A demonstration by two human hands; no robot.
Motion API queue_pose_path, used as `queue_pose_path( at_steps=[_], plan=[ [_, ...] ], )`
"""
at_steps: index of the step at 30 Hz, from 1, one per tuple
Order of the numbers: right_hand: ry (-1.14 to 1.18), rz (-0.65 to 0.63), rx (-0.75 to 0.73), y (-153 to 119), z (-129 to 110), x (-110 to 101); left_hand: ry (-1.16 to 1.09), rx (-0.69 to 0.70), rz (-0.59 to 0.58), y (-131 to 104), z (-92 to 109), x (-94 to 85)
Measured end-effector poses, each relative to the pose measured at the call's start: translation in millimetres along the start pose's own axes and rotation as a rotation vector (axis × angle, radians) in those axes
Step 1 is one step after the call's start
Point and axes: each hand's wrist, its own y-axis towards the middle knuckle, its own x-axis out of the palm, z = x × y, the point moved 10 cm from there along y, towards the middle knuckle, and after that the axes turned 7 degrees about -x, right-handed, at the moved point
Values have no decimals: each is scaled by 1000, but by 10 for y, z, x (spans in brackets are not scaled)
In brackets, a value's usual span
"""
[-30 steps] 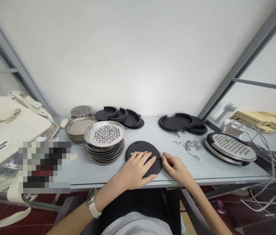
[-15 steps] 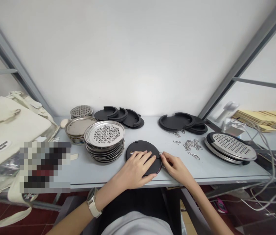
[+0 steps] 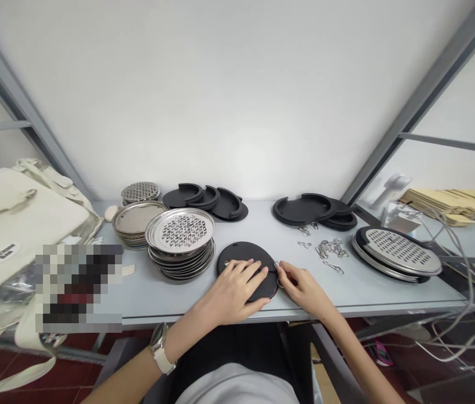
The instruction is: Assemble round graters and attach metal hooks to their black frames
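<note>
A round black plate [image 3: 225, 255] lies near the front edge of the table. My left hand [image 3: 237, 292] rests flat on it with spread fingers, pressing no other object. At the plate's right edge, my right hand [image 3: 298, 286] pinches a small metal wire clip [image 3: 279, 283], which touches the rim. A pile of similar metal clips [image 3: 332, 248] lies to the right. Left of the plate stands a stack of round metal grater discs [image 3: 179, 230], the top one with raised perforations.
Behind are more metal discs [image 3: 138, 217] and black holders [image 3: 305, 209]. Grater discs on a black holder [image 3: 401, 252] sit at the right. A cream bag [image 3: 22, 219] fills the left side, yellowish sheets [image 3: 456, 205] and cables the far right.
</note>
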Motion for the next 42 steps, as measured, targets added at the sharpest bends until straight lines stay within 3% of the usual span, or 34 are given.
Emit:
queue_pose_path(
  at_steps=[18,27,42],
  plan=[
    [-10,29,65,23,57,-6,-25,-6,-5,2,-9,3],
    [61,49,52,-13,46,-28,-35,-11,7,12,-14,6],
    [-10,9,5,8,-9,-21,-12,-2,2,5,-5,7]
  ],
)
